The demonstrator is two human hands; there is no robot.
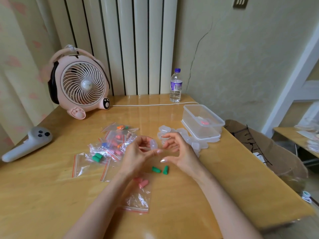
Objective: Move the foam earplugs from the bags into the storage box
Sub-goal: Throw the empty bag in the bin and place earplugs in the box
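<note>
My left hand (138,153) pinches a small clear plastic case (153,144) above the table's middle. Just to its right, my right hand (177,150) hovers with curled fingers that hold nothing. Two green foam earplugs (160,169) lie loose on the table below both hands. A pair of pink earplugs (141,182) lies by an opened zip bag (138,200) near my left wrist. A pile of zip bags (110,145) with coloured earplugs sits to the left. The clear storage box (202,120) stands at the right with a pink item inside.
More small clear cases (181,135) lie heaped beside the storage box. A pink desk fan (79,85) and its white cord stand at the back left. A water bottle (175,86) stands at the back. A grey controller (27,144) lies at the far left.
</note>
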